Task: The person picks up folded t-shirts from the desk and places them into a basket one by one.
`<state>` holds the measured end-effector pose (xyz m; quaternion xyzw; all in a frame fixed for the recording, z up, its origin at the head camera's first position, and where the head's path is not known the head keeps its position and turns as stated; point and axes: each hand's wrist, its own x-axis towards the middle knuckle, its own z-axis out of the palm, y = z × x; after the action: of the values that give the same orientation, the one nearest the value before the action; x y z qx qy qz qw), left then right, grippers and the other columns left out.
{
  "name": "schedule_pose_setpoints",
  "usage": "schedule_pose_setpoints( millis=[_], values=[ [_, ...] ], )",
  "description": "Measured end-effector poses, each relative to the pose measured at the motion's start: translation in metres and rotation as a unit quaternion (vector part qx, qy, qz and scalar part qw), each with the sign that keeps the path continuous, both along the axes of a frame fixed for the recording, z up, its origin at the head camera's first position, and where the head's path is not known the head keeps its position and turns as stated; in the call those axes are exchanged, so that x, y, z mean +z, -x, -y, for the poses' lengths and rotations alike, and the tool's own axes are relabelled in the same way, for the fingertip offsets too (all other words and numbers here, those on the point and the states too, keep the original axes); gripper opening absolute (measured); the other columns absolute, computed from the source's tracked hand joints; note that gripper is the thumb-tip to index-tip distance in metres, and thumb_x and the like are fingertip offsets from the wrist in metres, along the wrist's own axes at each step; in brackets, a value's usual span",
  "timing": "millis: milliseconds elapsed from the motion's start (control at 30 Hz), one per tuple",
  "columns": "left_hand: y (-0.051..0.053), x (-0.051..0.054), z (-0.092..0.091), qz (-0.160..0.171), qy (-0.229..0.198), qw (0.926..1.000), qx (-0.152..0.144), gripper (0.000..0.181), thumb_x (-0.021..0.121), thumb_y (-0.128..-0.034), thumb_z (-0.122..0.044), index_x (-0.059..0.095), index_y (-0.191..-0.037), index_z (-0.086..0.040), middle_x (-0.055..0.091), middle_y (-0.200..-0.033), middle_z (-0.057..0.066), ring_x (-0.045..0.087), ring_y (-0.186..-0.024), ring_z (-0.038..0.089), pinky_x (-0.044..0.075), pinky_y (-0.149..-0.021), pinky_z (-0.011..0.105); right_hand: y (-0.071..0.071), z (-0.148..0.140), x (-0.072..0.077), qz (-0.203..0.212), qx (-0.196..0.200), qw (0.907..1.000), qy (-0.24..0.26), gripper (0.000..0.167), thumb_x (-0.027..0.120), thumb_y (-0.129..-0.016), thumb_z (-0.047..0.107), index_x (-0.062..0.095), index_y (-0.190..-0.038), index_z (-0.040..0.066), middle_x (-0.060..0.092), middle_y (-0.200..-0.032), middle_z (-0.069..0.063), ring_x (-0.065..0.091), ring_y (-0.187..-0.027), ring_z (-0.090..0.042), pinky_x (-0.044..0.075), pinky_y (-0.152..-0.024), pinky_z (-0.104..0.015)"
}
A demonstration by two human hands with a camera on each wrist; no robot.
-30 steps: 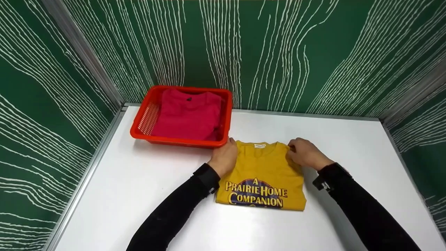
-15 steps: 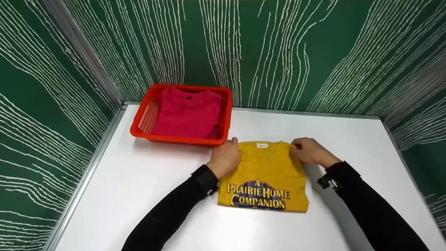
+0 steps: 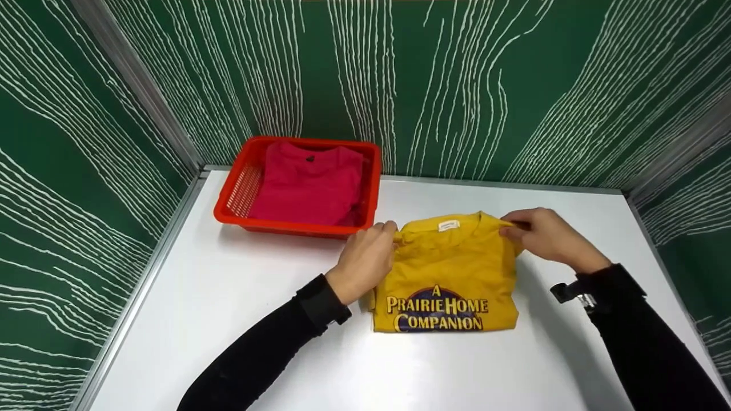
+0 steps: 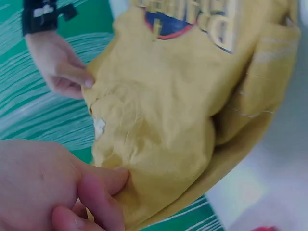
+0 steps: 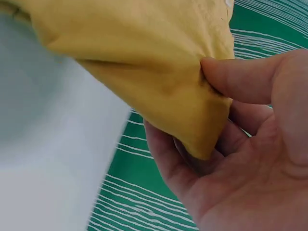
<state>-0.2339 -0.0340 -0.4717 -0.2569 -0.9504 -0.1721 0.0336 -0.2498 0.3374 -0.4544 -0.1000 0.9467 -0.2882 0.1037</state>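
Note:
A folded yellow T-shirt [image 3: 451,262] with a printed front and a white neck label hangs between both hands, its collar end raised toward the far side. My left hand [image 3: 365,257] pinches its left shoulder; in the left wrist view the thumb presses on the cloth and folded layers show along the side. At the right shoulder my right hand [image 3: 551,237] grips the fabric. The right wrist view shows that thumb on top of the yellow cloth [image 5: 159,72] and the fingers beneath. Whether the lower fold touches the table is hard to tell.
A red plastic basket [image 3: 297,230] stands at the back left, just beyond my left hand. Inside it lies a folded pink shirt [image 3: 308,188]. Green walls with white lines [image 3: 445,85] enclose the white table [image 3: 228,297] at the back and sides.
The yellow T-shirt has risen at its collar end and shifted to the right with both hands. My right hand has moved up and right. The basket stays in place.

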Motion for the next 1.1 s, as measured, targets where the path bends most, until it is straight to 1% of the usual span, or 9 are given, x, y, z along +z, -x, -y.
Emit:
schedule_pose_setpoints(
  millis=[133,267,367,433,533,633,733,833,1100],
  values=[
    [0.000,0.021,0.010,-0.013,-0.042,0.9990,-0.003,0.015,0.070,-0.1084,-0.018,0.066,-0.119,-0.008,0.076,-0.096,0.009,0.077,-0.082,0.029,0.064,-0.068,0.040,-0.011,-0.002,0.020,-0.037,-0.013,0.9989,0.024,0.032,0.070,-0.110,0.024,0.077,-0.134,0.004,0.081,-0.120,-0.017,0.070,-0.090,-0.013,0.056,-0.075,-0.020],
    [0.002,0.043,0.022,-0.039,-0.085,0.9956,-0.002,0.026,0.076,-0.1042,-0.014,0.072,-0.129,-0.009,0.083,-0.113,0.011,0.080,-0.085,0.029,0.066,-0.070,0.038,-0.023,0.002,0.039,-0.112,-0.014,0.9924,0.049,0.025,0.074,-0.107,0.016,0.080,-0.129,0.005,0.082,-0.113,-0.014,0.069,-0.082,-0.008,0.055,-0.067,-0.018],
    [0.003,0.060,0.031,-0.049,-0.116,0.9920,0.004,0.030,0.078,-0.1016,-0.008,0.077,-0.131,-0.008,0.084,-0.119,0.010,0.080,-0.090,0.028,0.067,-0.077,0.038,-0.031,0.009,0.056,-0.176,-0.012,0.9827,0.055,0.020,0.077,-0.104,0.011,0.083,-0.123,0.008,0.082,-0.108,-0.009,0.065,-0.080,-0.005,0.051,-0.066,-0.014],
    [0.004,0.070,0.038,-0.053,-0.132,0.9898,0.010,0.028,0.078,-0.1007,-0.005,0.080,-0.129,-0.007,0.083,-0.116,0.008,0.080,-0.094,0.026,0.067,-0.081,0.037,-0.038,0.015,0.067,-0.211,-0.013,0.9755,0.059,0.021,0.078,-0.102,0.008,0.083,-0.122,0.009,0.082,-0.109,-0.007,0.063,-0.083,-0.001,0.049,-0.069,-0.010],
    [0.006,0.082,0.048,-0.066,-0.155,0.9855,0.020,0.023,0.076,-0.1009,-0.002,0.082,-0.123,-0.008,0.078,-0.106,0.005,0.075,-0.087,0.023,0.065,-0.080,0.036,-0.045,0.024,0.081,-0.268,-0.010,0.9612,0.063,0.023,0.079,-0.101,0.004,0.083,-0.123,0.007,0.081,-0.108,-0.005,0.061,-0.086,0.005,0.048,-0.076,-0.005],
    [0.007,0.093,0.061,-0.088,-0.170,0.9810,0.030,0.024,0.072,-0.1007,0.001,0.081,-0.121,-0.009,0.076,-0.107,0.005,0.074,-0.088,0.023,0.065,-0.082,0.036,-0.048,0.037,0.091,-0.306,-0.004,0.9493,0.070,0.024,0.079,-0.100,0.000,0.083,-0.122,0.005,0.081,-0.105,-0.004,0.062,-0.087,0.008,0.050,-0.079,-0.003],
    [0.007,0.101,0.078,-0.105,-0.189,0.9755,0.039,0.027,0.068,-0.0997,0.003,0.079,-0.122,-0.008,0.077,-0.112,0.006,0.077,-0.097,0.025,0.066,-0.090,0.038,-0.046,0.052,0.096,-0.322,0.009,0.9436,0.078,0.021,0.079,-0.100,0.000,0.083,-0.119,0.005,0.081,-0.104,-0.004,0.063,-0.087,0.008,0.050,-0.079,-0.003],
    [0.007,0.107,0.096,-0.115,-0.204,0.9708,0.052,0.029,0.066,-0.0993,0.004,0.079,-0.123,-0.007,0.078,-0.117,0.008,0.078,-0.106,0.027,0.066,-0.097,0.041,-0.041,0.068,0.097,-0.320,0.035,0.9424,0.090,0.019,0.079,-0.100,0.002,0.084,-0.118,0.008,0.083,-0.104,-0.002,0.066,-0.086,0.003,0.051,-0.079,-0.005],
    [0.009,0.114,0.148,-0.133,-0.208,0.9638,0.100,0.032,0.063,-0.0964,0.006,0.079,-0.122,-0.003,0.078,-0.120,0.012,0.077,-0.107,0.031,0.065,-0.096,0.046,-0.014,0.118,0.093,-0.270,0.104,0.9510,0.109,0.025,0.079,-0.101,0.004,0.083,-0.125,0.008,0.085,-0.114,-0.007,0.079,-0.087,-0.015,0.057,-0.077,-0.007]
  ],
)
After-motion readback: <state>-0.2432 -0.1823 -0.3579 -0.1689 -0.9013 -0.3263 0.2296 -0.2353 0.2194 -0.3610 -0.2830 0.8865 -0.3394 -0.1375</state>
